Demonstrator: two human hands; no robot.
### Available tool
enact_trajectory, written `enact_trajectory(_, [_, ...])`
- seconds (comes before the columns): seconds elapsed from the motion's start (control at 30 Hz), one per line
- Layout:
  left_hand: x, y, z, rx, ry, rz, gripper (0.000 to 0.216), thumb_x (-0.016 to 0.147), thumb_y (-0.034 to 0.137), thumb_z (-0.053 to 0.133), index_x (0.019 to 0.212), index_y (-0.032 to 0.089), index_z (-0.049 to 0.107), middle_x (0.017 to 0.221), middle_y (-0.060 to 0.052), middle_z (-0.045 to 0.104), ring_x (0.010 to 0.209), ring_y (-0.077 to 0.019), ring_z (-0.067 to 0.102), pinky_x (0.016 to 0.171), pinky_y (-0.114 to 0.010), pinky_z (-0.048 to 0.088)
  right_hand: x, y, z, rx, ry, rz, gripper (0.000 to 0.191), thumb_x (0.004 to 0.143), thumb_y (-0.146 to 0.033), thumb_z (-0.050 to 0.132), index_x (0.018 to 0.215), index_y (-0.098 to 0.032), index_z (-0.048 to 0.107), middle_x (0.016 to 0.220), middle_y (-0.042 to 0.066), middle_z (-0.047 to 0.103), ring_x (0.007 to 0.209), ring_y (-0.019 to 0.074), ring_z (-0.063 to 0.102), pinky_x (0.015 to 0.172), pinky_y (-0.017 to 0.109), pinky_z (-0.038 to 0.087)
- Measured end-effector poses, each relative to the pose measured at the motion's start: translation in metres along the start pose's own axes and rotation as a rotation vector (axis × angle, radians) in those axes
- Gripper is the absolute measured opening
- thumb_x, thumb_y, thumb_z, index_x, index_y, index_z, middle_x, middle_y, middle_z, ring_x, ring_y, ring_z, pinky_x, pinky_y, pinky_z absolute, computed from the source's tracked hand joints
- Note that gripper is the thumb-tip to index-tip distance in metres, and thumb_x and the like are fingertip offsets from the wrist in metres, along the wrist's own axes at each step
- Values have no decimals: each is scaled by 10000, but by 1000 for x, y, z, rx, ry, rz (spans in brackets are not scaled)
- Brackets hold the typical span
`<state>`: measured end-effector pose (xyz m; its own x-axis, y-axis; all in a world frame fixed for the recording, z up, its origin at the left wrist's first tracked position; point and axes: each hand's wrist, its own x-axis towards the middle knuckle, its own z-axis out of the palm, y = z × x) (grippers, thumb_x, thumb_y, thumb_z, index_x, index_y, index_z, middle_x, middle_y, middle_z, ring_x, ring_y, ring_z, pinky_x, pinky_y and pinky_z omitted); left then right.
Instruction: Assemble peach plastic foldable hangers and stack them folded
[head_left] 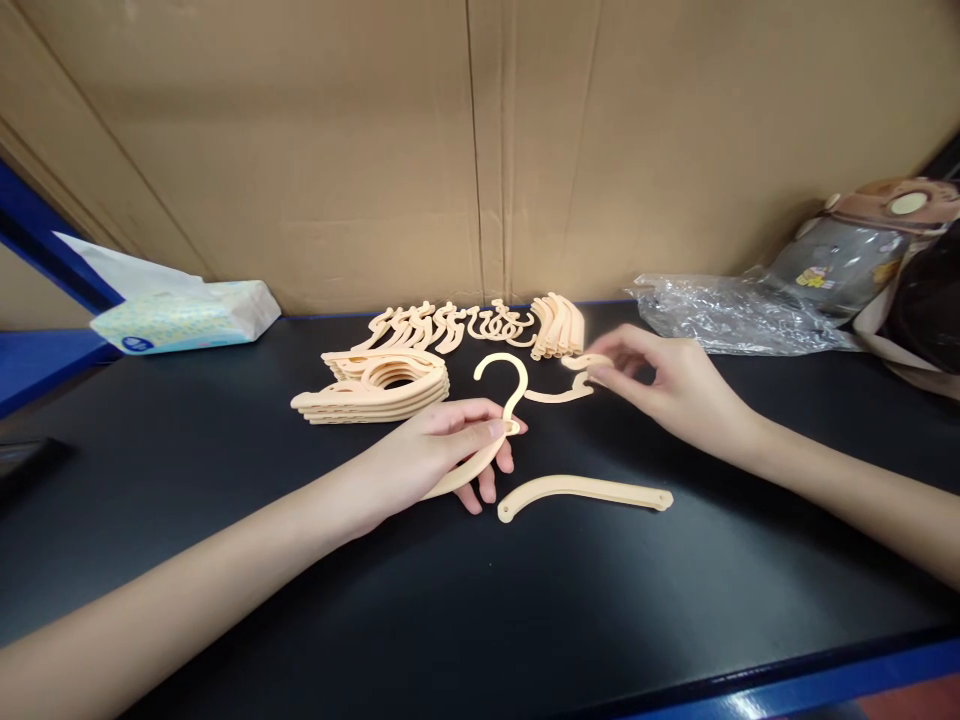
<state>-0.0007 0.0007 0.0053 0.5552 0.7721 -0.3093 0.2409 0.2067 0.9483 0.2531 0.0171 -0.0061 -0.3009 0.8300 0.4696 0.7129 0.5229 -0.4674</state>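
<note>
My left hand (442, 455) is closed around a peach plastic hanger arm with its hook part (501, 380) sticking up above the fingers. My right hand (660, 385) pinches a small peach hanger piece (585, 362) between thumb and fingertips, just right of the hook. Another thin peach piece (559, 395) lies between the two hands. A loose curved hanger arm (585, 492) rests flat on the black tabletop (525, 600) in front of both hands.
Behind the hands lie a stack of peach hanger bodies (375, 388), a row of small hook parts (442, 325) and a bundle of curved arms (559, 325). A tissue pack (187, 315) sits at the left, crumpled clear plastic (720, 315) and a bottle (855, 250) at the right. A cardboard wall stands behind.
</note>
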Motion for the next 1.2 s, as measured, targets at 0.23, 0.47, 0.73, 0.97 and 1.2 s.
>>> enact_trajectory(0.23, [0, 0, 0, 2, 3, 9, 180, 924, 300, 530, 970, 143, 603, 759, 2, 599, 576, -97, 586, 491, -186, 505, -1, -2, 1, 196, 63, 31, 137, 864, -344, 597, 845, -211, 569, 780, 7, 598, 677, 139, 573, 604, 277, 487])
enact_trajectory(0.47, [1, 0, 0, 5, -8, 2, 177, 946, 280, 499, 990, 136, 592, 760, 7, 599, 570, -88, 586, 491, -178, 508, 2, 1, 5, 550, 20, 217, 278, 837, -318, 623, 1086, -200, 592, 901, 33, 654, 750, 152, 612, 642, 286, 525])
enact_trajectory(0.73, [0, -1, -1, 4, -13, 3, 166, 947, 272, 495, 978, 138, 588, 763, 6, 599, 572, -87, 588, 493, -173, 510, 5, -2, 1, 750, -106, 229, 134, 880, -322, 596, 934, -210, 545, 929, 50, 724, 839, 180, 677, 829, 371, 516])
enact_trajectory(0.97, [0, 1, 1, 26, -9, 7, 176, 941, 287, 496, 933, 141, 594, 769, -1, 608, 578, -92, 593, 507, -180, 515, 6, 4, 3, 454, -222, 132, 179, 811, -360, 658, 814, -194, 593, 844, 24, 652, 805, 181, 633, 769, 338, 497])
enact_trajectory(1.2, [0, -1, 0, 39, -27, 15, 194, 960, 299, 478, 969, 139, 588, 793, 1, 606, 606, -85, 592, 529, -171, 539, 1, 7, 2, 61, -237, -113, 125, 911, -314, 534, 877, -209, 593, 882, 15, 635, 811, 165, 588, 742, 308, 449])
